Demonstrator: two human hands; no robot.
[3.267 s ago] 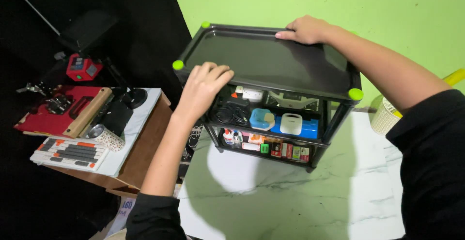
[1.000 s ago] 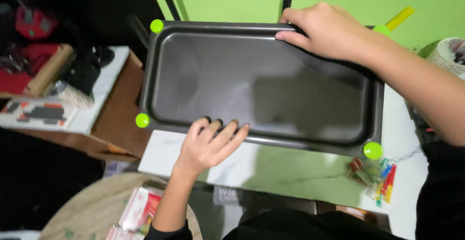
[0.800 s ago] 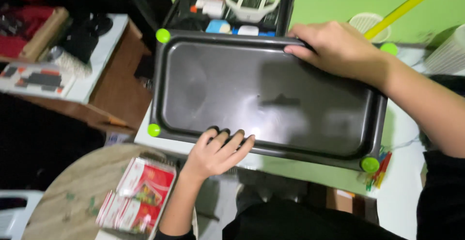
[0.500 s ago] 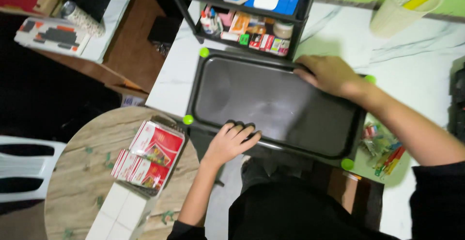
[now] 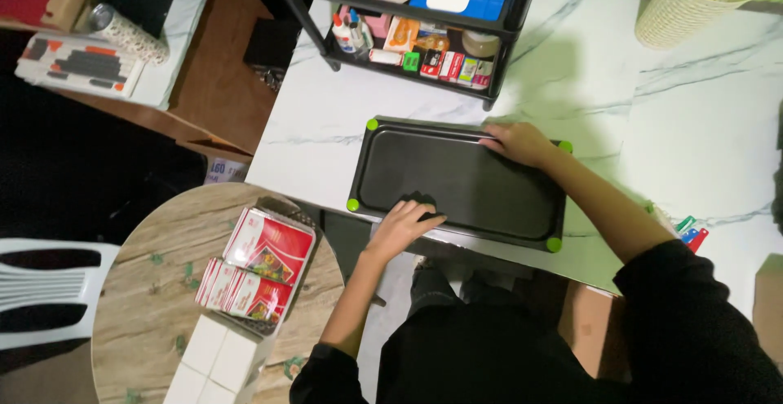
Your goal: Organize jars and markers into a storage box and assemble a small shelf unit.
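Note:
A black rectangular tray [image 5: 461, 177] with green knobs at its corners lies low over the white marble floor. My left hand [image 5: 401, 225] grips its near long edge, fingers curled over the rim. My right hand [image 5: 518, 141] holds the far long edge near the right corner. Beyond the tray stands the black shelf rack [image 5: 424, 21] it came off, with small boxes, bottles and a white device on its shelves.
A round wooden table [image 5: 163, 306] at lower left carries red-and-white boxes [image 5: 265, 265] and white cartons. A white plastic chair [image 5: 41, 290] sits at far left. A mesh bin [image 5: 693, 4] stands top right. Coloured items [image 5: 687, 233] lie right of the tray.
The tray has come off the top of the rack and moved down and toward me, now low over the floor. Both hands kept their grip on its long edges.

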